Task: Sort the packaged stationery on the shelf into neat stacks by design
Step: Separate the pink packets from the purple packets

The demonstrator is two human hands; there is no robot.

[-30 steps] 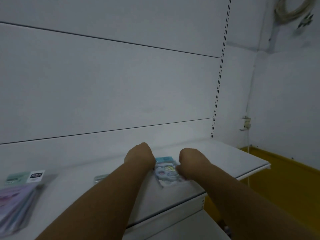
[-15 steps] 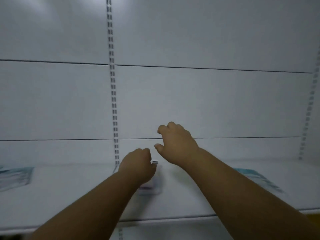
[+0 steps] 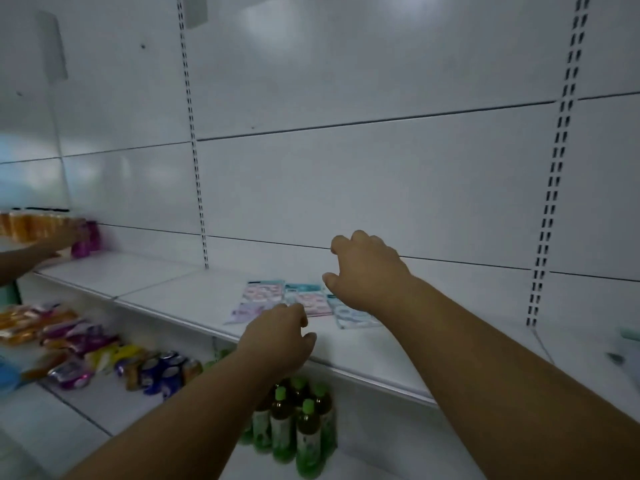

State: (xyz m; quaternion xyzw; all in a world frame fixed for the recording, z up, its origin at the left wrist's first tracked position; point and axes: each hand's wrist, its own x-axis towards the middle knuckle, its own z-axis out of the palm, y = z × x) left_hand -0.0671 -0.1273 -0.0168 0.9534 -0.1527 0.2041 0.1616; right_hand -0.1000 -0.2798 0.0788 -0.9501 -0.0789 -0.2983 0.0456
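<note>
On the white metal shelf [image 3: 363,355], mid-level, three flat plastic-wrapped stationery packets lie side by side, printed faces up: a pink-and-lilac packet [image 3: 258,299] at left, a teal-headed pink packet [image 3: 308,299] in the middle, a pale blue packet [image 3: 349,315] at right. Edges touch or slightly overlap; not stacked. Long axes run roughly front-to-back, fanned a little, near ends splayed outward.

Right hand [image 3: 367,268]: raised above the shelf, fingers loosely curled and parted, thumb pointing down-left, holding nothing. It hovers over the far end of the pale blue packet and partly hides it. Contact: cannot tell, appears clear.

Left hand [image 3: 280,337]: lower, at the front lip of the shelf, fingers curled downward, empty. It sits just in front of the near ends of the pink-and-lilac and middle packets.

Judgement: packets lie directly ahead, between the two hands. Right hand is nearer the blue packet, left nearer the other two. Gathering by design likely starts from the near short edges.

Below: green-capped drink bottles [image 3: 294,424], assorted snack packs [image 3: 86,344]. Another person's arm [image 3: 31,251] at far left.
</note>
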